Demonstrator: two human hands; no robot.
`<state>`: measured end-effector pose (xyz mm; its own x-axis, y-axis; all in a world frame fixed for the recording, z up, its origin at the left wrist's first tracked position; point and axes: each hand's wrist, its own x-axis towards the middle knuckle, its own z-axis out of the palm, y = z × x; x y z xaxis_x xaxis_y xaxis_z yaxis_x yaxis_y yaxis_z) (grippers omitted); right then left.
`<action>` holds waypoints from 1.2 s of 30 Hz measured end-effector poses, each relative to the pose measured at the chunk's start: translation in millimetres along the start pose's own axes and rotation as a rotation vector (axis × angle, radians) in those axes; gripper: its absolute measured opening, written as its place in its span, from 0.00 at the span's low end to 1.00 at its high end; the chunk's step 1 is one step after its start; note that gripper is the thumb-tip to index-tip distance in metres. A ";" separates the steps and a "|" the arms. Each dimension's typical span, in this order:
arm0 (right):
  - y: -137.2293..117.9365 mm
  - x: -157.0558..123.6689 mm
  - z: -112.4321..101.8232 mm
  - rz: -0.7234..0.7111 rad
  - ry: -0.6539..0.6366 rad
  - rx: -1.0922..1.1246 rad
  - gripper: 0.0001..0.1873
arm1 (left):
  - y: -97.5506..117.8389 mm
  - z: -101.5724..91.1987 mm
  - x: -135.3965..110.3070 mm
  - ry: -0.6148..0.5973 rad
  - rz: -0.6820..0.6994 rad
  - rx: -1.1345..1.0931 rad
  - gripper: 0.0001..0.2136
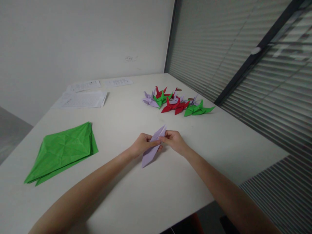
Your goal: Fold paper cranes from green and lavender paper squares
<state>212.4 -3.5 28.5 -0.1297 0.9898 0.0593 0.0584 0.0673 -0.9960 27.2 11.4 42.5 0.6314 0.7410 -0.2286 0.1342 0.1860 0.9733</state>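
A sheet of lilac origami paper (150,156), folded into a long narrow diamond, is held tilted just above the white table. My left hand (143,144) is closed on its left side, with the thumb lying across the front and some fingertips showing beyond the right edge. My right hand (173,140) pinches the right edge near the upper half, its thumb close to the left thumb. The fingers behind the paper are partly hidden.
Several folded paper cranes (179,105) in red, green and lilac stand at the back right. Creased green paper sheets (65,144) lie stacked at left. Printed papers (84,99) rest at the back left. Window blinds (219,48) border the table's right side.
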 end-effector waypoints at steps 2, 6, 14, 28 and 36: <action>-1.0 0.0 -2.2 -0.010 0.022 -0.011 0.19 | -1.6 0.6 0.6 -0.047 -0.032 -0.116 0.22; -3.3 -1.1 -3.0 -0.031 0.046 -0.021 0.19 | -2.5 2.2 1.3 -0.033 -0.078 -0.214 0.23; -2.4 -0.3 0.3 -0.017 0.018 0.034 0.17 | -2.8 5.7 0.7 -0.049 -0.083 -0.288 0.22; -12.9 -4.6 2.3 0.058 0.055 0.029 0.19 | -7.8 9.8 0.4 -0.187 -0.100 -0.335 0.23; 0.6 -0.3 -1.5 0.119 0.137 0.294 0.20 | -12.4 12.3 0.0 -0.260 -0.077 -0.319 0.24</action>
<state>213.9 -3.6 28.0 -0.0038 0.9975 -0.0700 -0.2253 -0.0690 -0.9718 34.9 1.1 30.6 0.8060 0.5373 -0.2485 -0.0292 0.4553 0.8899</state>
